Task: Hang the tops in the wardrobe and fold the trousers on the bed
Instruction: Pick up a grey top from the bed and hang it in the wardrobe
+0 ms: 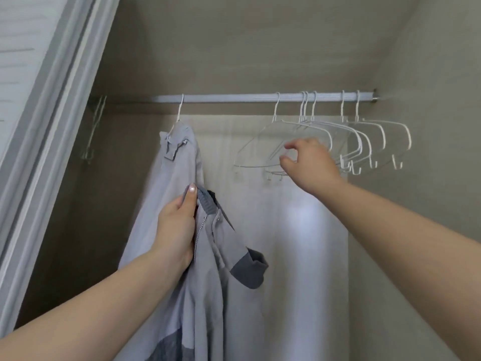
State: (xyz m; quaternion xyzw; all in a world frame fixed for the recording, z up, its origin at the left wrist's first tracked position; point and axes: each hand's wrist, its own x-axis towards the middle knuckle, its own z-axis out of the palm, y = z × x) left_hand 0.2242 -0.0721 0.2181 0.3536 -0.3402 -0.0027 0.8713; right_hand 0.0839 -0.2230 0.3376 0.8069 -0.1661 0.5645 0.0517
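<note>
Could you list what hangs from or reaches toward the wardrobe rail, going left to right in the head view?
Hung grey garment → left hand gripping the grey zip jacket → leftmost empty white hanger → right hand → remaining white hangers.

left hand [177, 225] grips grey jacket [218, 256]; right hand [309, 165] reaches white hangers [364, 142].

My left hand [177, 225] covers part of the jacket [208, 282] I hold, and the bottom edge cuts off its lower half. Left of the jacket, the hanging top [174, 173] hides its own hanger. I can't tell if my right hand [309, 165] touches the empty hangers [338, 142].
</note>
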